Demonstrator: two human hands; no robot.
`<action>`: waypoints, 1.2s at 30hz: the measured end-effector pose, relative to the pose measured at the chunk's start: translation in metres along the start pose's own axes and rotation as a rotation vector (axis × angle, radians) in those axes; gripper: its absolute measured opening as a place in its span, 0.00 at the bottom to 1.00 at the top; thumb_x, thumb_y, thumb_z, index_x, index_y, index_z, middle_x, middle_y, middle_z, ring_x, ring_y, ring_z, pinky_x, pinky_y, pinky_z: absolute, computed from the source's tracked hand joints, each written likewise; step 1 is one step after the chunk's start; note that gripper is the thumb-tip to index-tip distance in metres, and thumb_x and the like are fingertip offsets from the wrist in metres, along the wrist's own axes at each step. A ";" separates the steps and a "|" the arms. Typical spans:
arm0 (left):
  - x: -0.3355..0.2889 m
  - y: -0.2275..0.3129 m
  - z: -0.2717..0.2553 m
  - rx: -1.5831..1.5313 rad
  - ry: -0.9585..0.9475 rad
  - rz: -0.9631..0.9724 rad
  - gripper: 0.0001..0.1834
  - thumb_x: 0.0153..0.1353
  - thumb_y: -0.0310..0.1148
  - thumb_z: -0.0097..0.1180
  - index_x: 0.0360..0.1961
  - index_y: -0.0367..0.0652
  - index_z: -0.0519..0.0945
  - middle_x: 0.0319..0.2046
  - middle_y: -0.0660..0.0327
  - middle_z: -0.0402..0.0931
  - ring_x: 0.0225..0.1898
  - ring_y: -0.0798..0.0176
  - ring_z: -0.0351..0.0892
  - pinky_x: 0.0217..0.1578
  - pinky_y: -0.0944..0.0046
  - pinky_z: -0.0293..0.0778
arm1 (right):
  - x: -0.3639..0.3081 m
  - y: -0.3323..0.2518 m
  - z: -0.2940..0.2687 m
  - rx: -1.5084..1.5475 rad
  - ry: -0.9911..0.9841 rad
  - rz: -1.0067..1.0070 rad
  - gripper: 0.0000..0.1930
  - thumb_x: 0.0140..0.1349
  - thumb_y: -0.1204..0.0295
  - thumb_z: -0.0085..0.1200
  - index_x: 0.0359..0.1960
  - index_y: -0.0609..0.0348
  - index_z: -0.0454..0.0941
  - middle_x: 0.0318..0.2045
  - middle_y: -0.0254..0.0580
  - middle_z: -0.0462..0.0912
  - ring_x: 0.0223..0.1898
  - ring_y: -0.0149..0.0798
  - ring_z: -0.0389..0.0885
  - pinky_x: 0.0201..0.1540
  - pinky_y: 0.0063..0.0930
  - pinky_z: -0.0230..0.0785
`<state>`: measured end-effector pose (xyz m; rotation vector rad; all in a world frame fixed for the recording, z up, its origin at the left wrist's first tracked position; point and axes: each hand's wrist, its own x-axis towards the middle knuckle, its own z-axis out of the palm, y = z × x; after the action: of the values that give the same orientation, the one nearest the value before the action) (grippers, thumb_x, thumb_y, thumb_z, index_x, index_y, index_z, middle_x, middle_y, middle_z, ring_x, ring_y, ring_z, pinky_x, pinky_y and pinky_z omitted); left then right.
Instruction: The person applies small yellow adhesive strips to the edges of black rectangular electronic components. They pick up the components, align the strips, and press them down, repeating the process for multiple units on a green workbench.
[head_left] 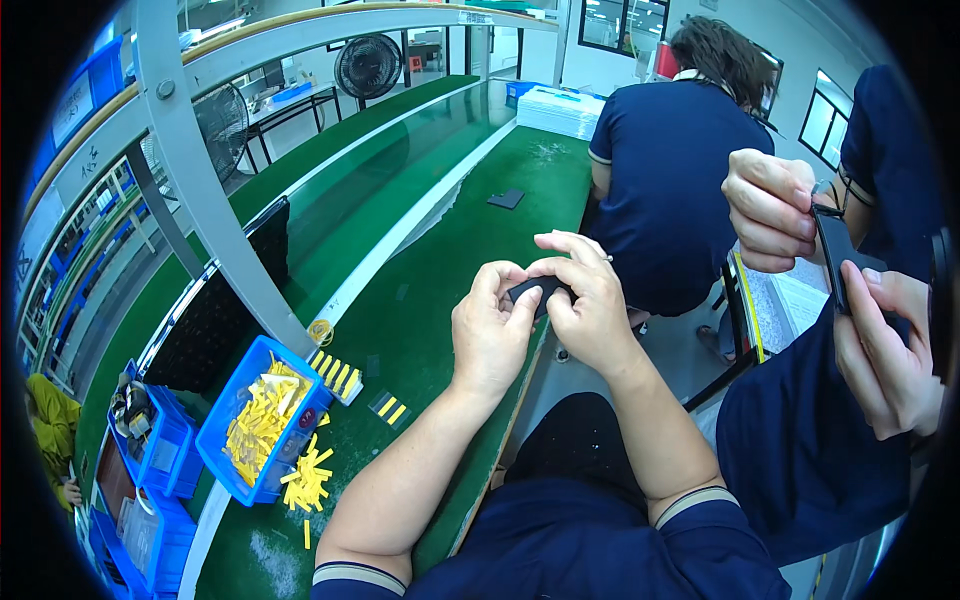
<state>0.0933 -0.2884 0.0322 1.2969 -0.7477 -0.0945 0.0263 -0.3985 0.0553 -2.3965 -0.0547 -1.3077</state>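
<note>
Above the green bench's near edge, my left hand (490, 328) and my right hand (592, 300) hold a small black flat part (545, 287) between them. Thumbs press on its near side and the fingers curl round its edges, hiding much of it. Farther along the bench lies a similar dark flat piece (506, 199), apart from my hands. Left of my left forearm are a dark card with yellow strips (388, 408) and a white block with yellow strips (338, 376).
A blue bin (212, 440) of yellow strips stands at left, a loose yellow pile (308, 482) beside it. A metal post (215, 190) rises behind. Close on my right, another person's hands (880, 350) hold a black rectangular object (832, 250). A seated person (670, 190) is ahead.
</note>
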 end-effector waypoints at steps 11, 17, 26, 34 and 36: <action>0.003 -0.002 0.001 -0.096 -0.004 -0.013 0.07 0.59 0.21 0.56 0.37 0.36 0.71 0.27 0.62 0.76 0.23 0.76 0.74 0.22 0.76 0.71 | -0.002 -0.006 -0.002 -0.005 0.029 -0.015 0.18 0.44 0.82 0.49 0.40 0.65 0.79 0.47 0.53 0.75 0.53 0.52 0.71 0.56 0.42 0.63; 0.003 0.001 -0.005 -0.077 -0.009 -0.008 0.14 0.59 0.21 0.56 0.45 0.37 0.69 0.27 0.60 0.76 0.23 0.74 0.75 0.22 0.75 0.72 | -0.013 -0.010 0.002 -0.100 0.134 0.011 0.22 0.45 0.81 0.51 0.46 0.62 0.75 0.54 0.56 0.70 0.56 0.57 0.68 0.59 0.43 0.61; 0.004 0.002 -0.007 -0.056 -0.003 -0.015 0.18 0.60 0.22 0.55 0.51 0.38 0.67 0.27 0.59 0.75 0.24 0.71 0.76 0.23 0.74 0.73 | -0.042 -0.010 0.004 -0.022 0.168 0.068 0.29 0.46 0.82 0.52 0.55 0.62 0.69 0.58 0.57 0.66 0.59 0.55 0.64 0.62 0.42 0.56; 0.004 0.018 -0.016 -0.071 0.037 0.031 0.20 0.60 0.24 0.55 0.53 0.38 0.67 0.29 0.59 0.76 0.26 0.70 0.77 0.25 0.74 0.73 | -0.050 0.005 0.012 0.569 0.259 0.427 0.27 0.55 0.80 0.53 0.59 0.63 0.65 0.57 0.46 0.68 0.57 0.40 0.69 0.59 0.32 0.62; 0.000 0.028 -0.024 -0.081 0.028 0.011 0.20 0.60 0.24 0.55 0.54 0.38 0.67 0.29 0.59 0.76 0.27 0.70 0.77 0.25 0.74 0.73 | -0.046 0.003 0.011 0.788 0.289 0.506 0.24 0.57 0.80 0.52 0.58 0.65 0.66 0.56 0.45 0.68 0.56 0.37 0.69 0.59 0.31 0.62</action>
<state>0.0974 -0.2598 0.0557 1.2150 -0.7199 -0.0967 0.0103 -0.3901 0.0112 -1.4258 0.0973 -1.0935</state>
